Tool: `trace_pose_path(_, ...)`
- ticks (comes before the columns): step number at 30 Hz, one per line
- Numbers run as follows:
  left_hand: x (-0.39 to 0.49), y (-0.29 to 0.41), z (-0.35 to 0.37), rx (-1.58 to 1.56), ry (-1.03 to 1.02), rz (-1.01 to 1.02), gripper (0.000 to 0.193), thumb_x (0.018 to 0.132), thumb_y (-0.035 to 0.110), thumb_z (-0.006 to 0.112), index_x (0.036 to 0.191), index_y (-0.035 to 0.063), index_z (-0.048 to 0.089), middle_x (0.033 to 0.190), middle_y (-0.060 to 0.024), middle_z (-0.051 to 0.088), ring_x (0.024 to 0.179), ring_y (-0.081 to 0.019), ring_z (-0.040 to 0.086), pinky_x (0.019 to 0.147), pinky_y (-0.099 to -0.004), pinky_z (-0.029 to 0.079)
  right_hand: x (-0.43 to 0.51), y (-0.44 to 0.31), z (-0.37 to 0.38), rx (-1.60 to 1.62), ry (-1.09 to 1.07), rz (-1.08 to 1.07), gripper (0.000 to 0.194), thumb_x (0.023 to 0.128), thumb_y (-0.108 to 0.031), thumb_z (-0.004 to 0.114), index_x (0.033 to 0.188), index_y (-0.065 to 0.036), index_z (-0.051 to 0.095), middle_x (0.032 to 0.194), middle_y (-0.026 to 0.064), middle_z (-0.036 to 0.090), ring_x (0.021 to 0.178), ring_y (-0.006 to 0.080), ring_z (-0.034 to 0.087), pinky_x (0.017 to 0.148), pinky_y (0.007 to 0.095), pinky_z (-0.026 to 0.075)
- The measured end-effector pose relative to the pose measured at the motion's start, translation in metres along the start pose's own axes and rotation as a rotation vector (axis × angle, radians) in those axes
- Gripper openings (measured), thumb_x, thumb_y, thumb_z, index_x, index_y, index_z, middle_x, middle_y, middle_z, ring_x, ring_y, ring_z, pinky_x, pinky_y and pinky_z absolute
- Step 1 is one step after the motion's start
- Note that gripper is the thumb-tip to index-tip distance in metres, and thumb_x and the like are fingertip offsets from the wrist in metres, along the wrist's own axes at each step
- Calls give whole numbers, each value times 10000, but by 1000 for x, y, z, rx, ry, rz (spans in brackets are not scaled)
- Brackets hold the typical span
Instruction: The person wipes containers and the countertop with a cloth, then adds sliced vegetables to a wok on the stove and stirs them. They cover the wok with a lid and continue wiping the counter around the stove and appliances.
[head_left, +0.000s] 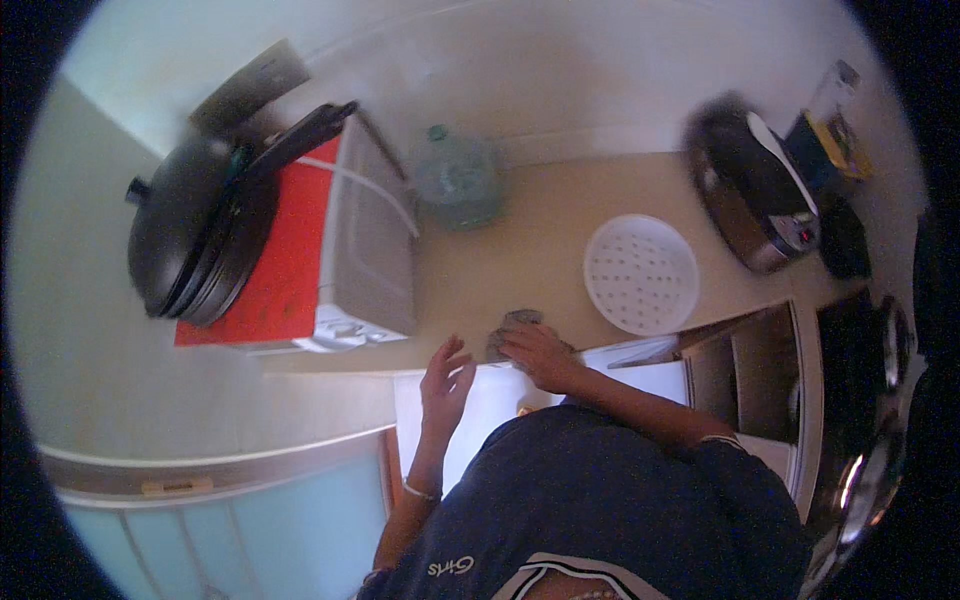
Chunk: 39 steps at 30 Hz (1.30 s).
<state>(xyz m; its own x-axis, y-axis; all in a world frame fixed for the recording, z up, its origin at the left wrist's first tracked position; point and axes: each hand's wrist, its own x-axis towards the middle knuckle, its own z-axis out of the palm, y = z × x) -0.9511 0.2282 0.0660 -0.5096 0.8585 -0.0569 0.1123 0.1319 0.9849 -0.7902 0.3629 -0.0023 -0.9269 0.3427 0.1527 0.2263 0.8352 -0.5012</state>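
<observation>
My right hand (541, 355) rests on a crumpled grey cloth (523, 318) at the front edge of the tan countertop (517, 255), its fingers pressed on the cloth. To its left, my left hand (448, 386) is raised near the counter's edge, fingers apart and holding nothing. Right of the cloth lies a round white perforated plastic tray (641, 275). Farther back on the counter a clear greenish plastic jug (459, 180) with a green cap stands beside a white appliance with a red top (285, 262).
Dark pans with a lid (180, 225) are stacked on the red top. At the back right, a dark electric cooker (750, 195) carries a white spoon (780, 157). An open cabinet (765, 375) lies below the counter at right. Dark shiny cookware (892, 345) is at the far right.
</observation>
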Motion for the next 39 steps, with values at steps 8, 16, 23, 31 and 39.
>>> trace_pose_path(8,105,-14,148,215,-303,71,596,806,248,700,1306,38,452,1169,-175,549,892,-212,634,777,-328,520,-108,23,-52,-124,166,278,417,765,-53,554,1181,-86,565,1272,131,517,1228,323,441,1027,490,322)
trace_pose_path(16,130,-44,240,326,-247,148,534,770,336,696,1189,35,557,941,-175,609,826,-314,601,751,-422,482,-129,54,-57,-15,52,251,410,767,-76,573,1177,-76,568,1282,136,518,1245,336,424,1032,490,316)
trace_pose_path(23,151,-17,241,305,-219,-58,586,753,327,723,1222,25,545,1046,-189,634,944,-299,625,852,-393,494,-95,77,-71,58,-57,163,418,784,-93,569,1200,-58,547,1326,160,472,1256,347,402,1058,486,284)
trace_pose_path(31,146,-19,267,322,-334,195,587,704,226,706,1204,6,492,1112,-227,574,1055,-390,542,903,-462,445,-42,79,-71,87,97,48,369,816,-148,560,1174,-67,526,1217,178,510,1182,347,442,1039,457,314)
trace_pose_path(39,154,13,199,109,-155,-52,494,728,95,651,1188,5,495,1047,-180,634,958,-289,628,815,-401,509,0,74,-68,111,294,-67,510,775,-121,579,1266,-86,446,1290,149,472,1200,279,449,1047,402,346)
